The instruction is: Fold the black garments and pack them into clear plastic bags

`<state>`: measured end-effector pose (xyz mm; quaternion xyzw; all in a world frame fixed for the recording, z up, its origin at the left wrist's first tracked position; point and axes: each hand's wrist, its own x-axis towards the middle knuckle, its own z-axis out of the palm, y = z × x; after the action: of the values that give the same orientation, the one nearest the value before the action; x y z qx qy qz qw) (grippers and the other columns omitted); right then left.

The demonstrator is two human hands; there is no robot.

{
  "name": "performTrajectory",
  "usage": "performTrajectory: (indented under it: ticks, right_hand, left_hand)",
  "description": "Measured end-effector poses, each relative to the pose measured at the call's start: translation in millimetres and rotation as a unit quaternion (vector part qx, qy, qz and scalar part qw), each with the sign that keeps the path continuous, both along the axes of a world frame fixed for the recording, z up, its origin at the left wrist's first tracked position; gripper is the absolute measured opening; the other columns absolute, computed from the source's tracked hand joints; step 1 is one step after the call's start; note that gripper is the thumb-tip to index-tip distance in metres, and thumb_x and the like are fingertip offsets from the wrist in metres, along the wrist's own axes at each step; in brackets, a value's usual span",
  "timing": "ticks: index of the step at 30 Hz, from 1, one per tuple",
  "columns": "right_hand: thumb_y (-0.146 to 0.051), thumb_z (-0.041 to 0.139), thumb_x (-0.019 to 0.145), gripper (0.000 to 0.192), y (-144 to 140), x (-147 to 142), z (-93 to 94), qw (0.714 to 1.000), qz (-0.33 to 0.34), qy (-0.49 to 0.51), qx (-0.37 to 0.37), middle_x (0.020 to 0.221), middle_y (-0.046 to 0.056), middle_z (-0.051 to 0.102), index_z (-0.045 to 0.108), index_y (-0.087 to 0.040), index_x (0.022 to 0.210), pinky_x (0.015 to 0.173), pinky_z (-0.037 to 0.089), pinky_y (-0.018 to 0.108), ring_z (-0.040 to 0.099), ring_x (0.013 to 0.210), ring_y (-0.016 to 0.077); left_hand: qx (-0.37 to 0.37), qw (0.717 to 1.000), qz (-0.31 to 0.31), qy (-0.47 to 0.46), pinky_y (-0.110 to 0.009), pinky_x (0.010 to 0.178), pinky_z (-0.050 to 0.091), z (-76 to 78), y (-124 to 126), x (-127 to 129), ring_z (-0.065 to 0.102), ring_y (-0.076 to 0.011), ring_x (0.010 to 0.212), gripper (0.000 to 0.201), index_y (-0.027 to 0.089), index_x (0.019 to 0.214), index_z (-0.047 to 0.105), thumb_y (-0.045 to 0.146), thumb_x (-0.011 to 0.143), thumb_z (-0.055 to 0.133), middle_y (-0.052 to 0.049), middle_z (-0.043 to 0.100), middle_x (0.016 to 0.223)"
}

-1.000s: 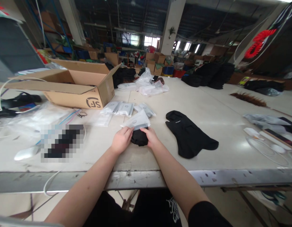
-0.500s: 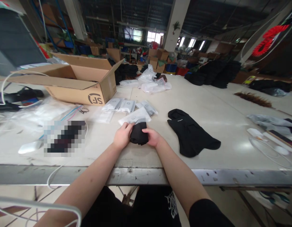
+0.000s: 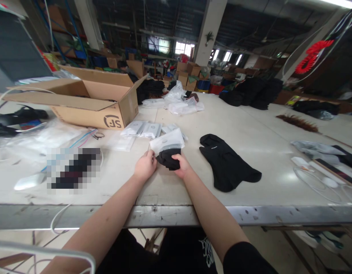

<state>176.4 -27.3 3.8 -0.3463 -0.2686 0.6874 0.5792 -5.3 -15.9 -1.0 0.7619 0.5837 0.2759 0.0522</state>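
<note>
A folded black garment [image 3: 169, 159] lies partly inside a white plastic bag [image 3: 167, 140], its dark end sticking out toward me. My right hand [image 3: 182, 166] grips the garment from the right, thumb on top. At its left corner is my left hand [image 3: 146, 165], fingers curled and closed on the cloth's edge; the fingertips are partly hidden. To the right, a black hood-shaped garment [image 3: 227, 161] with a small pale label is spread flat on the table. Filled white packets [image 3: 151, 129] lie just beyond the bag.
An open cardboard box [image 3: 91, 114] stands at the back left. Clear plastic bags [image 3: 178, 101] lie behind the packets, and stacks of black goods [image 3: 252, 93] farther right. White cables [image 3: 315, 182] lie at the right. The table's metal edge [image 3: 164, 216] runs in front of me.
The garment and bag have turned slightly, with the bag's end now tilted up to the right. My left hand has shifted from the garment's side to its left corner. The view has moved slightly.
</note>
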Motion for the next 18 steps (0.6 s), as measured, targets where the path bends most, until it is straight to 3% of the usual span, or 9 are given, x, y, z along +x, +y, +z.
performTrajectory:
  ticks: [5,9,14,18]
  right_hand:
    - [-0.02,0.07,0.062,0.037,1,-12,4.5,0.997,-0.069,-0.042,-0.009,0.077,0.001,0.073,0.062,-0.021,0.099,0.044,0.052,0.029,0.068,0.062,0.0221]
    - [-0.018,0.073,0.063,0.036,0,-18,5.7,0.993,-0.108,-0.033,0.022,0.086,0.001,0.075,0.064,-0.021,0.097,0.06,0.058,0.029,0.071,0.077,0.0212]
    - [-0.027,0.081,0.066,0.045,-3,-20,6.1,0.997,-0.037,-0.025,0.057,0.098,0.003,0.076,0.064,-0.023,0.107,0.069,0.059,0.032,0.071,0.086,0.0225]
    - [-0.025,0.084,0.065,0.041,-3,-19,4.6,0.997,-0.011,-0.035,0.062,0.096,0.003,0.076,0.067,-0.02,0.102,0.075,0.059,0.03,0.071,0.087,0.0205]
  left_hand:
    - [0.029,0.999,-0.018,0.009,-0.029,0.067,0.046,-2.0,-4,1,0.066,-0.0196,0.077,0.015,0.021,0.098,0.056,0.031,0.095,0.045,-0.006,0.068,0.091]
    - [0.073,0.995,-0.062,0.018,-0.028,0.063,0.044,-5.9,-6,1,0.065,-0.0191,0.074,0.008,0.021,0.09,0.054,0.028,0.092,0.051,-0.005,0.066,0.083]
    - [0.125,0.99,-0.067,0.0,-0.028,0.063,0.044,-4.7,-8,-1,0.063,-0.0186,0.072,0.006,0.021,0.092,0.054,0.024,0.092,0.049,-0.004,0.064,0.081]
    - [0.164,0.983,-0.085,-0.016,-0.028,0.065,0.045,-3.2,-11,-2,0.062,-0.018,0.073,0.01,0.02,0.091,0.055,0.024,0.094,0.045,-0.005,0.062,0.08]
